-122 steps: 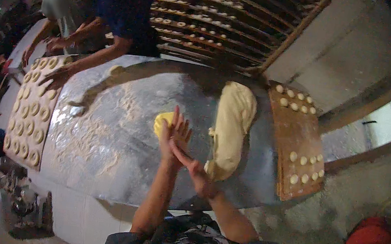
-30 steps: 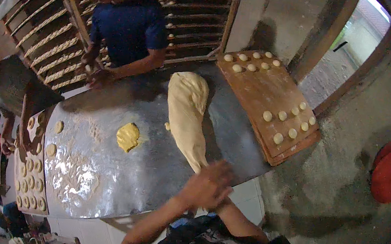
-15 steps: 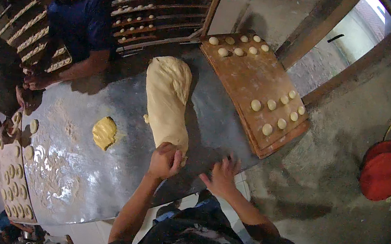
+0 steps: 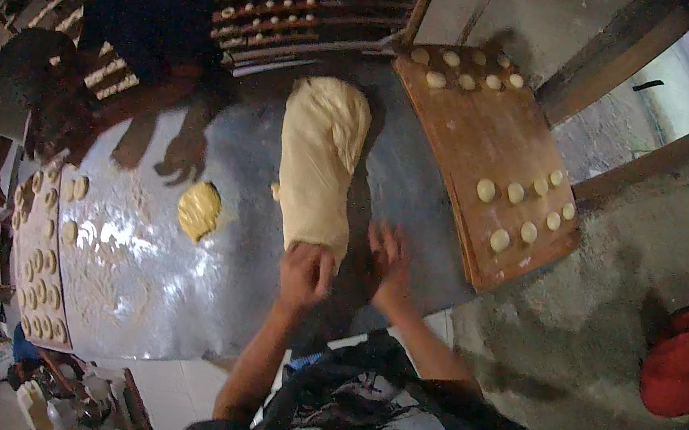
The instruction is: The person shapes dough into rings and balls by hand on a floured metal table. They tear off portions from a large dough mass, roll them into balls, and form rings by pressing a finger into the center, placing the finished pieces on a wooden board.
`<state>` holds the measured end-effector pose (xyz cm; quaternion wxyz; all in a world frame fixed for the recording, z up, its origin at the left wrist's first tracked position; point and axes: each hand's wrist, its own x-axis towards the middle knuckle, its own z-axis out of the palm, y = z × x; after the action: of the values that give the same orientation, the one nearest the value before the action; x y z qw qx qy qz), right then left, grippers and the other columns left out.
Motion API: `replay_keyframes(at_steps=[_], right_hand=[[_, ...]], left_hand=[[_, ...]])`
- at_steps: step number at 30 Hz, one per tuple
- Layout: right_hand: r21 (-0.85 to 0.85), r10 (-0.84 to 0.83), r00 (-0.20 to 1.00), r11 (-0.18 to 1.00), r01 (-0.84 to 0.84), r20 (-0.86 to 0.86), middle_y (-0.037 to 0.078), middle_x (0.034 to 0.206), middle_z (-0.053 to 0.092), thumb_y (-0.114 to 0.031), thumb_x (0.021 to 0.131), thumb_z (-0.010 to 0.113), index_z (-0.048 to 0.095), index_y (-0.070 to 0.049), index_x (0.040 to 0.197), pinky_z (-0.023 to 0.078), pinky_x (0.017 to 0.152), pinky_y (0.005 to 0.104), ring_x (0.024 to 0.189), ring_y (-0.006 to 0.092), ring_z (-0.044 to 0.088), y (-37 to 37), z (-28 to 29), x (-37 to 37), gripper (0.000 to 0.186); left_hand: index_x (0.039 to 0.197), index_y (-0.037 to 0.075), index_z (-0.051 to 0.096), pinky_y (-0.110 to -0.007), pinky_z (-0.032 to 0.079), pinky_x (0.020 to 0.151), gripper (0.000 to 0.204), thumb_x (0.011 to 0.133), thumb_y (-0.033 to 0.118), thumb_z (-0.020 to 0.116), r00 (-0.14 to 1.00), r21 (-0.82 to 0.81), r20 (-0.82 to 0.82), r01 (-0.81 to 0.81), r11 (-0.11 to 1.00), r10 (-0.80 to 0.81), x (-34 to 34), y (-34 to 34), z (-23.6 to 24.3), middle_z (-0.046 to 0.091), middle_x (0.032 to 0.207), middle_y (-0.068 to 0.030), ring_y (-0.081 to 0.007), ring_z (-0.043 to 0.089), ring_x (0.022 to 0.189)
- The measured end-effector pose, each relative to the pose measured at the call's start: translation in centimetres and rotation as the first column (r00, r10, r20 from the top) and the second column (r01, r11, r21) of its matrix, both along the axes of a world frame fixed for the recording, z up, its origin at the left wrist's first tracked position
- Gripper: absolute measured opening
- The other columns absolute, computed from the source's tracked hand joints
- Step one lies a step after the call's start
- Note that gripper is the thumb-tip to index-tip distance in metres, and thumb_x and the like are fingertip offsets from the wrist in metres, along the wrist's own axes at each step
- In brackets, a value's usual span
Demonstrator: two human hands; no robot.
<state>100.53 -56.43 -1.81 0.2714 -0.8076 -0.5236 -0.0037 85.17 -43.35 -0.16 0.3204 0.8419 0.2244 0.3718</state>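
Observation:
A long, pale slab of dough lies lengthwise on the grey metal table, its narrower end toward me. My left hand is closed on that near end, the fingers folded into the dough. To the right of it, my right hand hangs over the table with fingers spread and nothing in them, slightly blurred. A soft yellow lump sits left of the dough on the metal table. One small scrap of dough touches the slab's left side.
Wooden boards with several small dough balls lie at the right. Ring-shaped pieces fill a board at the left edge. Another person stands at the far left, near racks of dough pieces. A red object is at the right wall.
My right hand has moved forward and left, closer to the dough. My left hand keeps its grip on the near end. The whole view has shifted slightly.

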Motion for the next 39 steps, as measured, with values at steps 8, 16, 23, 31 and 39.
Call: replay_keyframes(at_steps=[8,16,23,31,39], right_hand=[[0.201,0.127,0.895,0.979,-0.042,-0.428,0.012,0.097,0.072,-0.017,0.082,0.072,0.066,-0.004,0.101,0.057,0.07,0.0396,0.08,0.0285,0.069,5.4,-4.9,2.4,0.023],[-0.27,-0.061,0.838,0.957,-0.105,-0.542,0.013,0.091,0.066,-0.028,0.088,0.069,0.062,-0.005,0.096,0.051,0.076,0.0537,0.09,0.0338,0.065,-11.6,3.2,-3.3,0.026],[-0.161,0.11,0.991,0.982,-0.097,0.074,0.027,0.151,0.043,-0.029,0.088,0.067,0.061,-0.004,0.125,0.017,0.117,0.0685,0.147,0.0505,0.026,-2.4,-2.1,0.9,0.045],[-0.138,-0.032,0.984,0.989,0.056,0.173,0.024,0.144,0.053,-0.027,0.09,0.069,0.057,-0.006,0.14,0.021,0.12,0.0591,0.14,0.0462,0.04,1.1,-3.2,3.5,0.056],[-0.064,-0.197,0.98,0.978,0.198,0.021,0.024,0.141,0.055,-0.018,0.092,0.066,0.059,-0.003,0.137,0.036,0.114,0.0511,0.14,0.0446,0.041,2.8,-2.1,3.4,0.048]], left_hand=[[0.118,0.01,0.068,-0.046,0.039,0.092,0.041,0.086,0.037,0.065,0.998,0.334,0.008,-0.064,0.94,0.066,5.8,-0.3,-0.3,0.067,0.119,-0.0101,-0.0302,0.061,0.116],[0.081,0.025,0.069,-0.045,0.04,0.093,0.015,0.076,0.038,0.075,0.963,0.534,-0.253,0.221,0.816,-0.095,3.2,1.6,-2.5,0.067,0.094,0.0065,-0.0187,0.06,0.107],[0.088,0.02,0.071,-0.05,0.041,0.097,0.013,0.077,0.027,0.073,0.934,0.397,-0.343,0.238,0.886,-0.097,1.6,0.0,-1.9,0.069,0.099,0.0012,-0.0212,0.059,0.113],[0.088,0.014,0.071,-0.05,0.042,0.096,0.015,0.078,0.025,0.073,0.941,0.333,-0.338,0.108,0.937,0.012,2.3,-0.4,-0.9,0.069,0.097,-0.0012,-0.0216,0.06,0.112],[0.105,0.019,0.071,-0.055,0.036,0.104,0.026,0.086,0.036,0.069,0.866,0.129,-0.489,0.194,0.972,-0.108,1.1,-0.6,-0.6,0.068,0.114,-0.007,-0.0275,0.051,0.127]])
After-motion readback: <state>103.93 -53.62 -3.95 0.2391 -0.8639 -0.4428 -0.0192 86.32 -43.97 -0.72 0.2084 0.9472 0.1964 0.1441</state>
